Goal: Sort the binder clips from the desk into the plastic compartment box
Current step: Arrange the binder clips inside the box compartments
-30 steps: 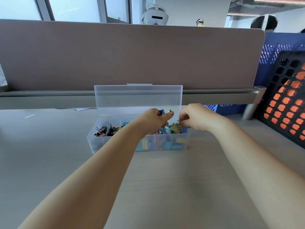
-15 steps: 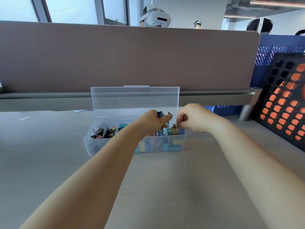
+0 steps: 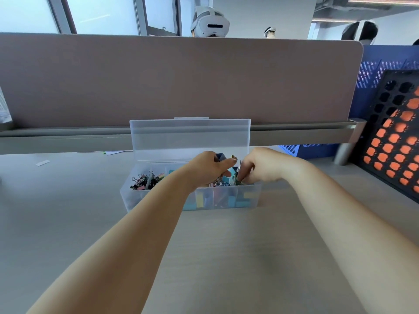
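Change: right hand (image 3: 263, 165) has dipped since half a second ago, its fingers now reaching down into the box's right end; left hand (image 3: 210, 166) holds its place as before.
Left hand: over the middle of the box, fingers curled round a dark blue clip (image 3: 220, 157), thumb laid across the top.
Right hand: just beside the left, fingers bent downward among the clips at the right end; cannot tell whether they pinch one.
Compartment box (image 3: 129, 196): clear plastic, near the desk's far edge, about midway along it; lid (image 3: 190, 137) stands open and upright at the back.
Binder clips (image 3: 145, 181): dark tangle in the left compartment; pastel blue, yellow and pink ones show through the front wall further right.
In the way: left forearm crosses the front wall and hides the middle compartments; both hands cover the clips under them.
Desk (image 3: 226, 257): pale wood grain; small paper scrap (image 3: 42, 163) toward the far left.
Behind: brown partition panel (image 3: 181, 80) along the far edge, grey rail (image 3: 68, 132) at its foot.
Right side: black perforated crate (image 3: 394, 141) with orange showing through, blue crate (image 3: 385, 69) behind it.
Beyond the panel: a white headset (image 3: 209, 22) on a person's head.
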Motion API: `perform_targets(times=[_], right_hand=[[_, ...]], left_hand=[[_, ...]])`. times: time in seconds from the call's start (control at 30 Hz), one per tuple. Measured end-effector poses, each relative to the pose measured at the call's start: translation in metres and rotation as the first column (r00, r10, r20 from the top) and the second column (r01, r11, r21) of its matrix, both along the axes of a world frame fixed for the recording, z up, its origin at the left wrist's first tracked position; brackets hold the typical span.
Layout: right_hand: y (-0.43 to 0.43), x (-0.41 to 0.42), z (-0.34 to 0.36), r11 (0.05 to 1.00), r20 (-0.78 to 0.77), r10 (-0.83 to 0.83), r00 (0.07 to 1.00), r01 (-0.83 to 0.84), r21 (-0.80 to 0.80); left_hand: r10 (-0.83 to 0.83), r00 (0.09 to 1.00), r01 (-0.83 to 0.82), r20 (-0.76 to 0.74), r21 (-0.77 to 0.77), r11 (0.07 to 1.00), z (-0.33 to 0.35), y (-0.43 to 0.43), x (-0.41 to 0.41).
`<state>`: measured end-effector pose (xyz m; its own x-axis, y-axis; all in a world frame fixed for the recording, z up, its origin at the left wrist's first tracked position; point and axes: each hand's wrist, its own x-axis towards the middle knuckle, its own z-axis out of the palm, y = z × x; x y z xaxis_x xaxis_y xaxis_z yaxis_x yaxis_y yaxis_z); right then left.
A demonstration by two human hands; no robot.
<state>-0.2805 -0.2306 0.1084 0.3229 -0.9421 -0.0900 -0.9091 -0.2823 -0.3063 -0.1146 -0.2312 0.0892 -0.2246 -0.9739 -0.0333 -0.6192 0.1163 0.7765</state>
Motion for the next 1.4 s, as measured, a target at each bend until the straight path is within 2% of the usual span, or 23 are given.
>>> perform_targets(times=[0.07,0.17,0.3,0.4,0.53,0.77,1.0,1.2,1.4], right_hand=[[0.001,-0.003,0.002,0.999,0.128,-0.018,0.992,0.021,-0.025],[-0.001,0.000,-0.001,0.995,0.344,-0.021,0.939,0.051,-0.081],[-0.009,0.013,-0.006,0.991,0.408,-0.008,0.913,0.061,-0.118],[-0.014,0.021,-0.008,0.986,0.371,-0.010,0.929,0.070,-0.149],[-0.019,0.024,-0.016,0.973,0.172,-0.029,0.985,0.067,-0.219],[-0.021,0.027,-0.029,0.954,-0.047,0.027,0.999,-0.040,-0.297],[-0.023,0.034,-0.030,0.943,-0.099,-0.004,0.995,-0.029,-0.332],[-0.026,0.029,-0.029,0.953,-0.046,0.059,0.997,-0.070,-0.296],[-0.028,0.031,-0.031,0.978,-0.118,0.032,0.992,-0.056,-0.203]], left_hand=[[0.056,0.998,-0.056,-0.003,-0.018,0.998,0.001,-0.001,0.008],[0.122,0.990,-0.118,0.069,-0.054,0.992,-0.001,-0.005,0.016],[0.171,0.975,-0.165,0.139,-0.055,0.985,-0.003,-0.009,0.013],[0.186,0.951,-0.157,0.246,-0.133,0.979,-0.006,-0.014,0.009],[0.217,0.923,-0.167,0.316,-0.178,0.970,-0.014,-0.019,0.008],[0.206,0.963,-0.172,0.175,-0.192,0.966,-0.017,-0.018,0.020],[0.105,0.960,-0.067,0.260,-0.151,0.986,-0.019,-0.016,0.020],[0.141,0.923,-0.087,0.357,-0.163,0.983,-0.019,-0.013,0.018],[0.205,0.858,-0.105,0.471,-0.228,0.968,-0.015,-0.009,0.010]])
